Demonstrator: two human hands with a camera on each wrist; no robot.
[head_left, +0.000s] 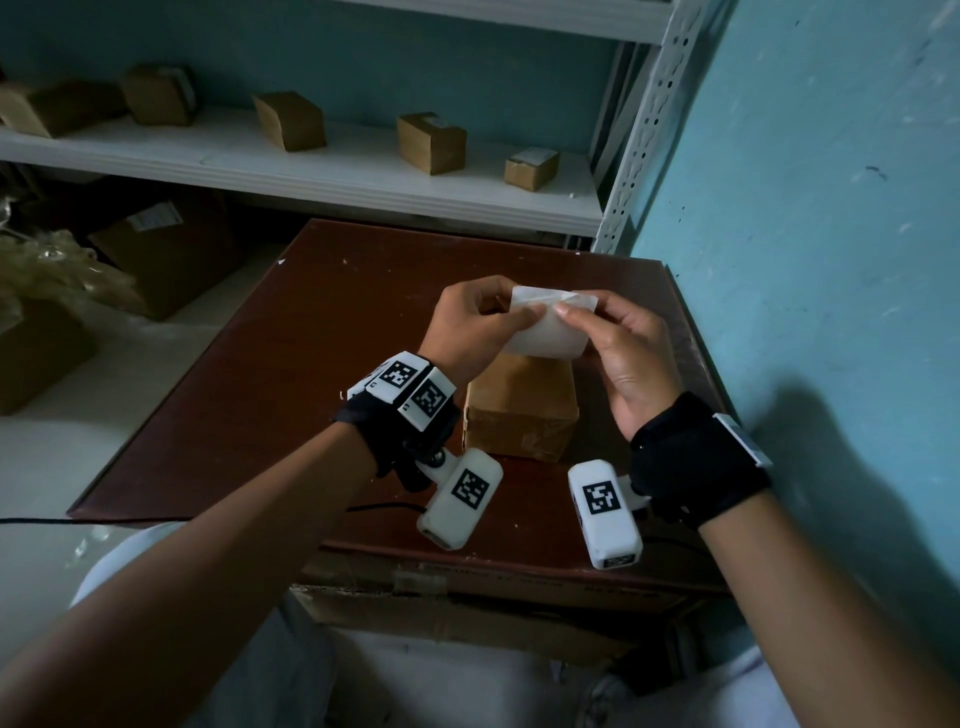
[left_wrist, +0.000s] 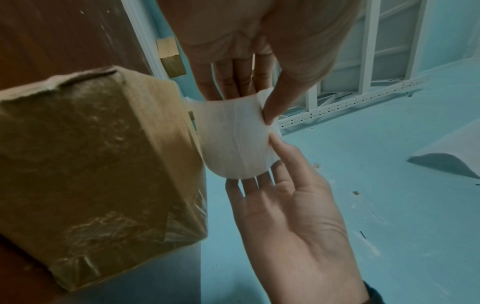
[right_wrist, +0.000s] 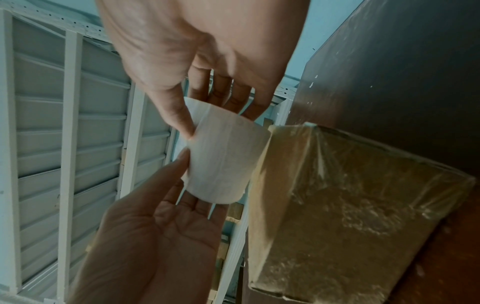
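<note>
A white label sheet (head_left: 545, 335) with rounded corners is held up, slightly bowed, just above the far end of a brown taped cardboard box (head_left: 519, 410). The box lies on the dark red-brown table (head_left: 311, 364). My left hand (head_left: 519, 306) pinches the sheet's upper edge, thumb in front and fingers behind. My right hand (head_left: 576, 317) pinches the same edge, its thumb tip almost touching the left thumb. In the left wrist view the label (left_wrist: 233, 139) sits between the left hand (left_wrist: 246, 107) above and the right hand (left_wrist: 259, 162) below, beside the box (left_wrist: 91, 164). The right wrist view shows the label (right_wrist: 226, 156) and box (right_wrist: 350, 216).
A white metal shelf (head_left: 311, 171) behind the table carries several small brown boxes. A teal wall (head_left: 831, 260) runs close along the table's right side. Larger cartons (head_left: 166, 249) and crumpled plastic lie on the floor at left. A carton (head_left: 467, 597) sits under the table's near edge.
</note>
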